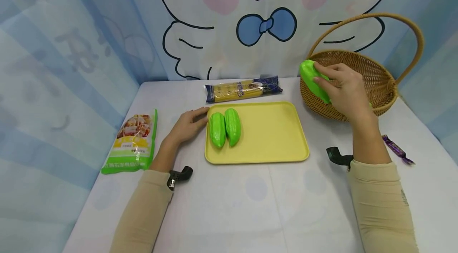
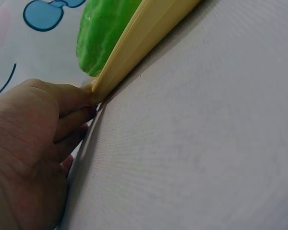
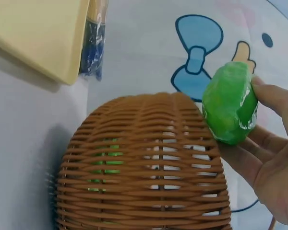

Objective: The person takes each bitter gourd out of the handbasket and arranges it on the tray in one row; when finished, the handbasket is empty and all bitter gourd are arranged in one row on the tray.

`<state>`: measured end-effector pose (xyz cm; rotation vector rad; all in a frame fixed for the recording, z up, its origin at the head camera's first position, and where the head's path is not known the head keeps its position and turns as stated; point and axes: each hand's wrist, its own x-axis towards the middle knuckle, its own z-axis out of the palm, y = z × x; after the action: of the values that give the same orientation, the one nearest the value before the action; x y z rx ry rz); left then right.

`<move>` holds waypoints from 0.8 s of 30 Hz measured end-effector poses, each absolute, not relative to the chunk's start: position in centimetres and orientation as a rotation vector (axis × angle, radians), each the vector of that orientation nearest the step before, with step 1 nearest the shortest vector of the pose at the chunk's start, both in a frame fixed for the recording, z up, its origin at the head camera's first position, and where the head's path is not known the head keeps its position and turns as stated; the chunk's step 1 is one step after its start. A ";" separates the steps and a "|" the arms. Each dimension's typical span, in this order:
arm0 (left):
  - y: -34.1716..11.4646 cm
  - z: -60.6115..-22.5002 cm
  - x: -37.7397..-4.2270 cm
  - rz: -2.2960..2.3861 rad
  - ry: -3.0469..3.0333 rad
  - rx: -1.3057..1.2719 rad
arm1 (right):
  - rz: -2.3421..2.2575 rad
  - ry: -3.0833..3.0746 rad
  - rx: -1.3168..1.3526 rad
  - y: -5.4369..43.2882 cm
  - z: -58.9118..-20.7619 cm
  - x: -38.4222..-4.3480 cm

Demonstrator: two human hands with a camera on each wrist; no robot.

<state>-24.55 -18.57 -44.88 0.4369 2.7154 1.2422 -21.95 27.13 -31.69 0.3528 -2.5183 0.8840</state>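
My right hand [image 1: 345, 86] pinches a green, glossy toy bitter melon [image 1: 310, 76] between thumb and fingers, over the near-left rim of a wicker basket [image 1: 377, 82]. In the right wrist view, the held bitter melon [image 3: 230, 103] is beside the basket's woven wall [image 3: 149, 158]. Two more bitter melons [image 1: 217, 129] lie side by side at the left end of a yellow tray [image 1: 268, 133]. At that tray's upper-left edge is my left hand [image 1: 187, 125]; in the left wrist view its thumb and fingers hold the rim [image 2: 122, 52].
Behind the tray lies a long packet of pasta [image 1: 243, 89]. A green-edged food bag [image 1: 132, 141] is at the left, and a purple-wrapped candy [image 1: 398, 149] lies right of my right forearm. Something green [image 3: 108, 160] shows through the basket's weave. The basket's tall handle [image 1: 411, 26] arches upward.
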 end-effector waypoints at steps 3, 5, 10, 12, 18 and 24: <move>-18.5 -44.8 -24.5 1.243 2.716 0.430 | 0.859 -2.491 0.387 26.6 -31.6 -21.6; -18.5 -44.7 -24.4 1.239 2.714 0.423 | 0.869 -2.485 0.401 26.2 -31.5 -21.5; -18.5 -44.6 -24.4 1.231 2.708 0.409 | 0.905 -2.494 0.460 25.2 -31.7 -21.3; -18.5 -44.6 -24.5 1.233 2.710 0.406 | 0.916 -2.510 0.484 24.8 -31.8 -21.3; -18.5 -44.7 -24.6 1.238 2.712 0.404 | 0.954 -2.588 0.507 23.5 -32.3 -21.4; -18.5 -44.6 -24.4 1.239 2.708 0.410 | 0.968 -2.695 0.518 22.3 -33.4 -21.4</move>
<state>-24.36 -18.45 -44.59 0.4104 2.7076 1.2394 -21.44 22.33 -33.40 0.5179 -2.6949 0.9684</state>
